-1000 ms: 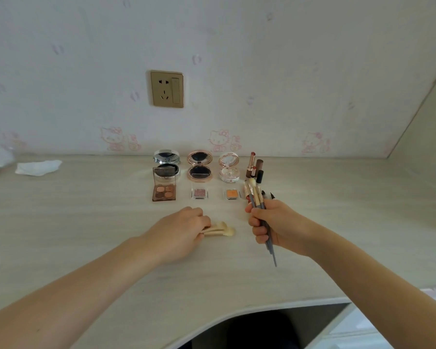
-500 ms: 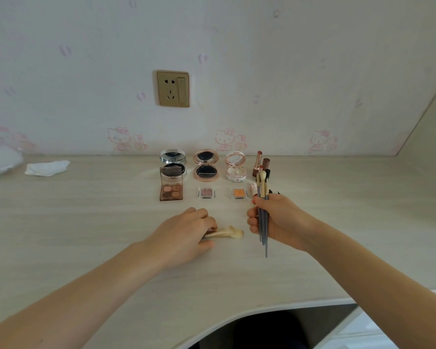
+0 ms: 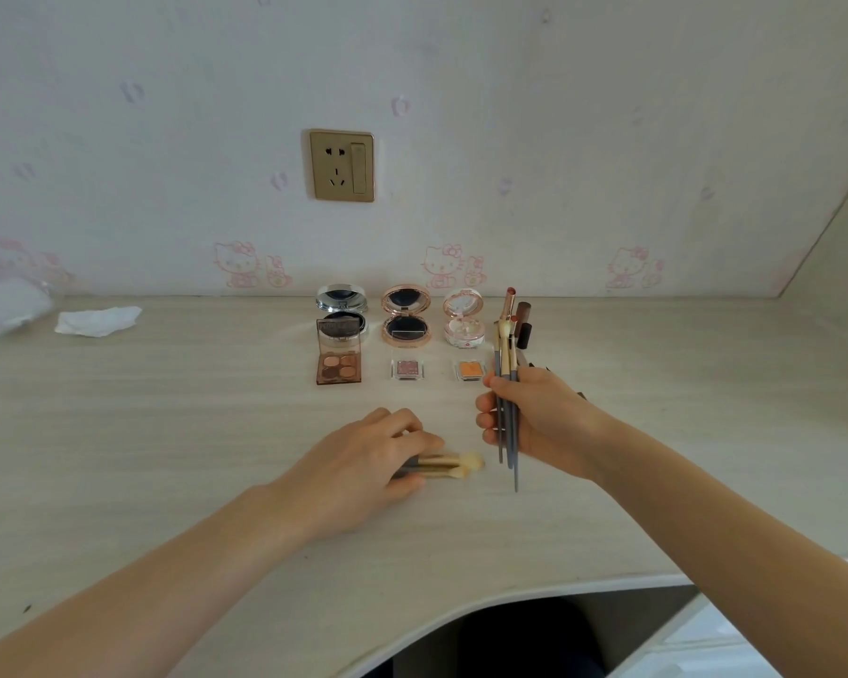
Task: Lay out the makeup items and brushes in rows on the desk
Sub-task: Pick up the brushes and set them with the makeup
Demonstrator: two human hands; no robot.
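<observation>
On the pale table [image 3: 167, 433] we now press two brushes [image 3: 449, 466] flat with our left hand [image 3: 363, 462], starting a third row, while our right hand [image 3: 534, 423] has swung its clenched bundle [image 3: 506, 384] upright.

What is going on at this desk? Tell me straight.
A person is laying out makeup. The left hand holds two cream-tipped brushes flat on the pale wooden desk. The right hand grips a bundle of grey-handled brushes upright. Round open compacts and small eyeshadow pans already sit in two rows.
</observation>
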